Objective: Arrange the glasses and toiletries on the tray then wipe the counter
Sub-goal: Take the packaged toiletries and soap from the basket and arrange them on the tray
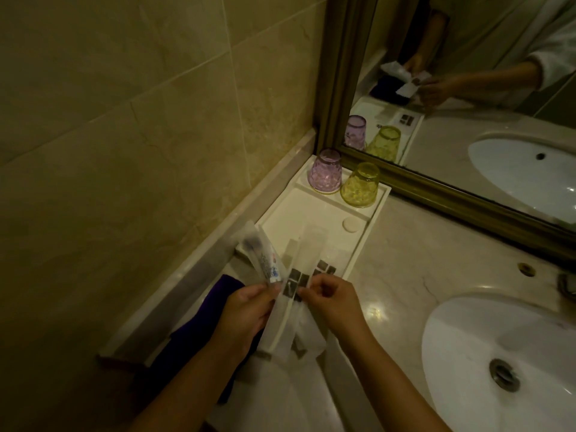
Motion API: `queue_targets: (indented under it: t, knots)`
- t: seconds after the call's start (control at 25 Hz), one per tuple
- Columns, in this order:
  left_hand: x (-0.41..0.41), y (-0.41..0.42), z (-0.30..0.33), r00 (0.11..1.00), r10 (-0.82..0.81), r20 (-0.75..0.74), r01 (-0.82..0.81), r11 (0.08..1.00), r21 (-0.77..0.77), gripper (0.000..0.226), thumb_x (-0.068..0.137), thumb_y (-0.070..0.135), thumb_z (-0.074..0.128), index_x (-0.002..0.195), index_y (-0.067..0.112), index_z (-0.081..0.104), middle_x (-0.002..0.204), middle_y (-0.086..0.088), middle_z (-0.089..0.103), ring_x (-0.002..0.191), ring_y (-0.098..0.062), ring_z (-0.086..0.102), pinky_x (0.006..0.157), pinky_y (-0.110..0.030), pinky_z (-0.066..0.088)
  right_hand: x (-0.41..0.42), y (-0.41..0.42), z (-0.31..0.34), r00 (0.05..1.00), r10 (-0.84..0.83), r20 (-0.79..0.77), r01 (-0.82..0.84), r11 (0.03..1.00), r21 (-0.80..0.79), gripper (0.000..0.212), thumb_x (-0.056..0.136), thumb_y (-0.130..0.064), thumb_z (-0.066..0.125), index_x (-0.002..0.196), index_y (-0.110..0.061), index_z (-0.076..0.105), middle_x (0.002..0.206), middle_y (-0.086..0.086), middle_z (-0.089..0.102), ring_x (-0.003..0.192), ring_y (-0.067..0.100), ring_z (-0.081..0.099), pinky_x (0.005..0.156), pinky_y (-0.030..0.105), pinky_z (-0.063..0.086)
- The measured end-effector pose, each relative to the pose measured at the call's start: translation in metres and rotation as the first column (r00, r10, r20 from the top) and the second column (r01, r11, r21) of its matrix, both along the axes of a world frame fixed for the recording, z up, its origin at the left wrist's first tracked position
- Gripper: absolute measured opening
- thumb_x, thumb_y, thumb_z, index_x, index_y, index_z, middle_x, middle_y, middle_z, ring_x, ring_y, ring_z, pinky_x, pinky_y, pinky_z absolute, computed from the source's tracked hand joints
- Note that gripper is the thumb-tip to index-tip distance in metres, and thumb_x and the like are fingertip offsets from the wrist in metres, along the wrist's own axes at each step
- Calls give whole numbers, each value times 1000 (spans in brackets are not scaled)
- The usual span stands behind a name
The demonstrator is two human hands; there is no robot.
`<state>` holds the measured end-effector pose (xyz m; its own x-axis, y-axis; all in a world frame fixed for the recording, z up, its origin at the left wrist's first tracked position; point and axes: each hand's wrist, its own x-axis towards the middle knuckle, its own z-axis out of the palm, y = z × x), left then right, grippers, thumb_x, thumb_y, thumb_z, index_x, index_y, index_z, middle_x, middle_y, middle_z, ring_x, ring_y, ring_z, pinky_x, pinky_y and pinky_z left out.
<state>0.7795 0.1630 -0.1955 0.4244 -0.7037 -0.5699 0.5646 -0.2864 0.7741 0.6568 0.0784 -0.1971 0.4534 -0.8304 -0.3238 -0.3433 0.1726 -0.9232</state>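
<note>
A person stands at a pale, glossy marble counter [405, 251] in a dim, tiled bathroom, sorting wrapped toiletries above a cream tray [314, 210] that sits in the corner where the wall meets a gilt-framed mirror [467, 88]. At the tray's far end, in their own compartment, a pink glass [325, 171] and a yellow glass [360, 185] stand upside down side by side, probably to keep their rims clean; both are faceted and translucent. Over the tray's near end, the left hand [246, 310] holds a fanned bunch of thin frosted packets [280, 307], one showing a small toothpaste tube [53, 266], its grip curled around them. The right hand [330, 300] pinches one packet's edge between finger and thumb, seemingly separating it for placing. More packets [324, 266] with grey square labels lie flat on the tray's near end. A soft purple cloth [199, 325] lies left of the tray's near end, likely for wiping. A white oval sink [498, 353] lies right of the tray.
</note>
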Motion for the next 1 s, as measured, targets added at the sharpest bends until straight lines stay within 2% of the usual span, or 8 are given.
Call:
queue_targets:
  t: [0.24, 0.44, 0.6, 0.72, 0.76, 0.84, 0.92, 1.0]
  knots:
    - [16, 13, -7, 1000, 26, 12, -27, 999, 40, 30, 86, 10, 59, 113, -1, 60, 107, -19, 68, 93, -25, 67, 66, -24, 57, 16, -57, 8, 978, -209, -9, 208, 973, 96, 18, 80, -7, 67, 66, -14, 59, 60, 6, 61, 44, 9, 55, 41, 17, 43]
    - [22, 26, -16, 999, 34, -13, -33, 995, 98, 32, 86, 12, 60, 116, 2, 59, 107, -17, 68, 94, -25, 67, 64, -23, 57, 60, -102, -11, 983, -170, -63, 178, 973, 149, 15, 80, -5, 66, 73, -14, 56, 82, 13, 67, 61, 18, 65, 49, 23, 43]
    - [26, 34, -22, 1000, -6, -13, 7, 994, 110, 26, 86, 11, 59, 111, 7, 63, 101, -14, 71, 93, -24, 68, 70, -27, 56, 92, -112, -26, 993, -103, -63, 112, 981, 158, 10, 79, -5, 69, 78, -10, 60, 81, 14, 67, 60, 18, 65, 52, 23, 49]
    - [26, 35, -22, 999, 26, -30, -23, 994, 111, 15, 85, 8, 60, 96, 11, 69, 85, -7, 76, 81, -20, 71, 64, -25, 56, 97, -113, -30, 933, -2, -359, -60, 985, -163, 28, 81, -27, 68, 92, -2, 64, 77, 12, 68, 65, 24, 67, 66, 37, 57]
    - [26, 34, -22, 999, 28, -32, -24, 994, 108, 14, 85, 8, 60, 93, 12, 70, 82, -5, 77, 79, -19, 72, 62, -24, 56, 94, -111, -32, 876, -48, -480, -152, 917, -368, 36, 81, -35, 66, 98, -4, 63, 85, 13, 68, 74, 29, 66, 69, 39, 55]
    - [26, 35, -23, 999, 30, -33, -26, 994, 108, 14, 84, 8, 61, 94, 11, 70, 82, -5, 77, 77, -18, 72, 61, -23, 56, 85, -107, -39, 818, -89, -568, -380, 657, -651, 49, 80, -43, 63, 117, -11, 57, 113, 14, 63, 102, 33, 59, 81, 41, 48]
    - [26, 35, -23, 999, 34, -41, -30, 994, 108, 15, 84, 8, 61, 96, 10, 69, 82, -6, 77, 78, -18, 72, 61, -23, 56, 82, -100, -46, 762, 57, -645, -582, 496, -644, 64, 83, -52, 53, 136, -19, 41, 145, 10, 41, 134, 30, 35, 105, 50, 29]
    - [25, 37, -22, 998, 36, -51, -30, 994, 103, 14, 84, 9, 61, 95, 11, 69, 82, -5, 77, 77, -17, 72, 60, -22, 56, 86, -97, -56, 677, 163, -717, -687, 490, -537, 71, 86, -61, 39, 145, -23, 23, 156, 4, 19, 144, 23, 11, 114, 52, 6]
